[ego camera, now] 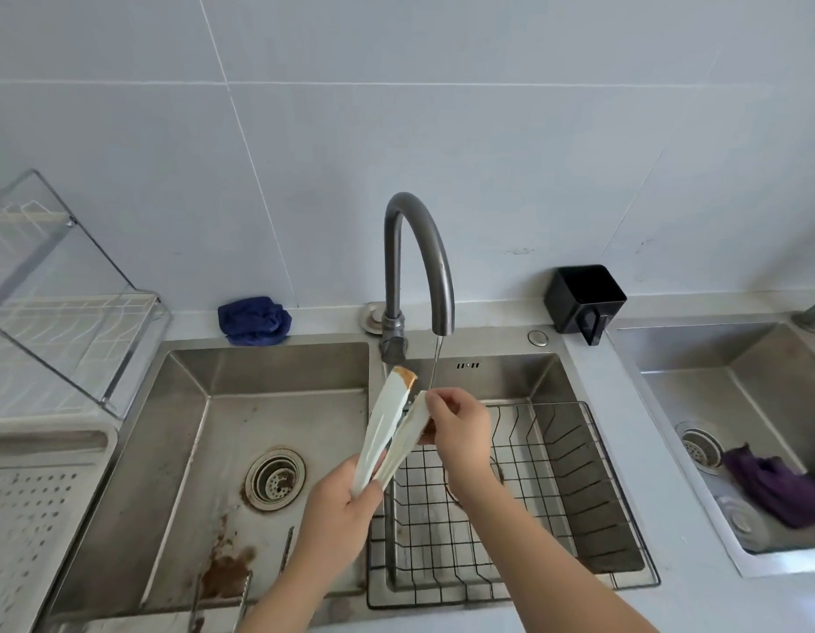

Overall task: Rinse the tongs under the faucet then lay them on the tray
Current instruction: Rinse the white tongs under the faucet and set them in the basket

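- Nearest the viewer, in front of the faucet [419,249] and below its spout, the left hand [346,500] has its grip closed round the joined end of the pale tongs [383,431], fingers curled about them.
- The tongs' long axis runs from that hand up and away towards the faucet's base. Their two arms spread in a narrow V, and the left tip carries an orange-brown smear.
- A little further back, the right hand [460,427] pinches the tip of the tongs' right arm between thumb and fingertips, just beside the thin water stream [436,363] falling from the spout. This is the hand nearer the water.
- Judged from this, rinsing is under way. The smeared left tip sits just left of the stream and looks to need shifting right, under it.
- Below the spout, a wire basket [556,495] sits in the right basin of the sink [191,450].
- The perforated tray [31,518] lies well left of the faucet, beyond the left basin, so the left hand is the nearer one for laying the tongs down.
- Furthest back, on the bench either side of the faucet's base: a blue cloth [254,321] to the left, a black holder [584,301] to the right.
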